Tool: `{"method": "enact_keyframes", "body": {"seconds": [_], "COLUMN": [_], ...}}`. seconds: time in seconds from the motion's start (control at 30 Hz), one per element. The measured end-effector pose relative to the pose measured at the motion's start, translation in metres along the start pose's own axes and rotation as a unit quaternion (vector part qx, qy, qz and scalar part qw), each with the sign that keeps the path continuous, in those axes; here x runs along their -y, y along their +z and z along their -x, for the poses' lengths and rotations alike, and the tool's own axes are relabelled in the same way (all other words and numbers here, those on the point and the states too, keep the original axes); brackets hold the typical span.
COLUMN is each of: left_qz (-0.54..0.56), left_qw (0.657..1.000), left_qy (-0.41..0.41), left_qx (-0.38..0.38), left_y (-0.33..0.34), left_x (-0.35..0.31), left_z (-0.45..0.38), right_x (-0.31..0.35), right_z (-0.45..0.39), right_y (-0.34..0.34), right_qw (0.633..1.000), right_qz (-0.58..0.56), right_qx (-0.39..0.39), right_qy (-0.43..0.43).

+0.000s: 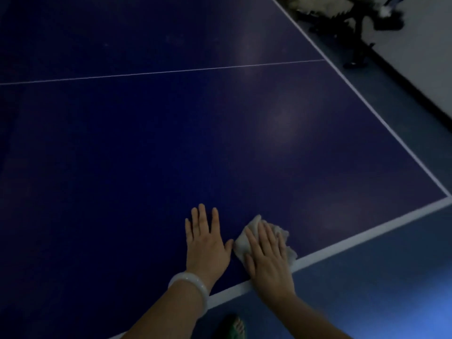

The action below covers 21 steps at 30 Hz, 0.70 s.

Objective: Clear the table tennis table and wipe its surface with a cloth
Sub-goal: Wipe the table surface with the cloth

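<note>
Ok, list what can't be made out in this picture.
- Cloth, head view: its middle is hidden under the right hand.
- Dark stand beyond the table tennis table: blurred, cut off by the top edge.
- Green footwear: cut off by the bottom edge, dim.

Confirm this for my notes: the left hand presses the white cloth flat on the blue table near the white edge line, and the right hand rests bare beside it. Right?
Not quite: the hands are swapped. The head view shows the right hand pressing the white cloth flat on the blue table near the white edge line, while the left hand rests bare beside it.
</note>
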<state>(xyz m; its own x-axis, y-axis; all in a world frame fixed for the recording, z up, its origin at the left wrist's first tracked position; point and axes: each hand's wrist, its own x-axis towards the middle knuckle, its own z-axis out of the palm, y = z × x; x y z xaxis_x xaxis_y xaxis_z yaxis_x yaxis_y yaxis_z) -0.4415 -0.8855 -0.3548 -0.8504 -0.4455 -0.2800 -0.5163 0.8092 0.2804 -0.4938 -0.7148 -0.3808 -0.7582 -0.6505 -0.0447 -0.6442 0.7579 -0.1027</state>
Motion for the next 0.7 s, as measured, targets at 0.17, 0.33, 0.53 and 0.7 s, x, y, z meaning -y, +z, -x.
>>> {"method": "enact_keyframes", "body": {"seconds": [0.17,0.33,0.53,0.7], "left_qz": [-0.022,-0.032,-0.035,-0.017], "left_qw": [1.0,0.999,0.998,0.998], "left_qy": [-0.006,-0.015,-0.028,-0.024], "left_qx": [0.007,0.016,0.053,0.051], "left_y": [0.011,0.011,0.007,0.008], "left_x": [0.0,-0.001,0.003,0.003], "left_z": [-0.002,-0.001,-0.006,-0.007], "right_x": [-0.094,-0.103,-0.07,-0.141], "right_z": [0.01,-0.003,0.012,0.012], "right_y": [-0.015,-0.018,-0.012,-0.022], "right_qw": [0.991,0.933,0.999,0.986], "right_qz": [-0.008,-0.078,-0.03,-0.015], "right_qx": [-0.014,-0.011,0.021,0.039], "right_qy": [0.129,0.352,0.004,0.159]}}
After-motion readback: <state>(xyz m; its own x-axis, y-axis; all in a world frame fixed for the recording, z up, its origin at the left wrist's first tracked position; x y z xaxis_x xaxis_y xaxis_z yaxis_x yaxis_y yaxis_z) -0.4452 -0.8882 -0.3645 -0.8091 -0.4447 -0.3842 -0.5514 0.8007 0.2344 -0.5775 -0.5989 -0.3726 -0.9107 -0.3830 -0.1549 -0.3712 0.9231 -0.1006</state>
